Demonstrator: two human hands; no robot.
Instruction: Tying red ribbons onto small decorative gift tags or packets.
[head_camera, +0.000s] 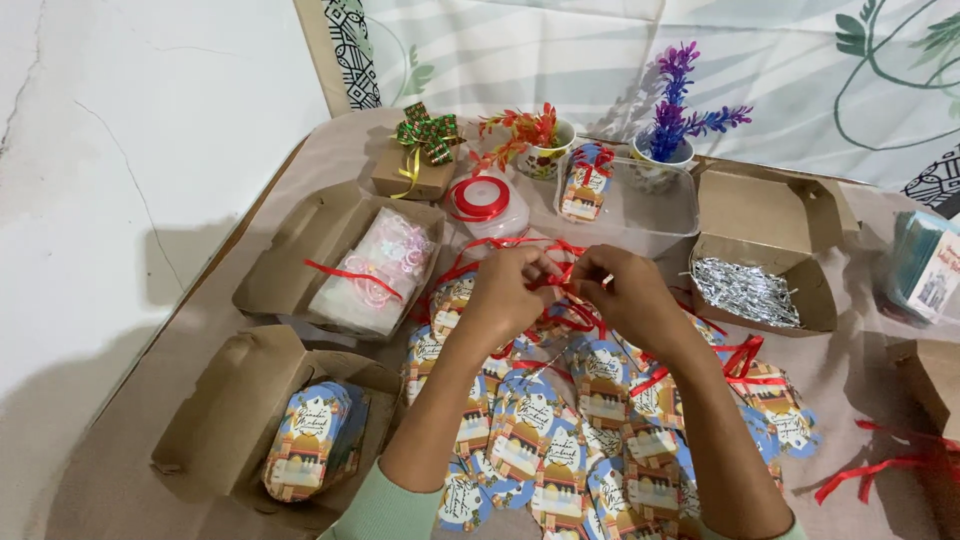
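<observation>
Nearest lies a heap of printed, colourful paper gift tags (545, 440) on the beige cloth-covered table (200, 330). Above it the left hand (505, 295) and right hand (630, 295) meet — both pinch a thin red ribbon (555, 280) between fingertips. Beyond sits a clear plastic tub (650, 210) — holding one ribboned tag.

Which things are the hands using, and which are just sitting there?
In use:
- left hand and right hand, pinching the red ribbon
- printed gift tags spread under the hands
- ribbon spool

Lying about:
- box with silver shreds
- purple plant
- red plant
- small box with a green bow
</observation>
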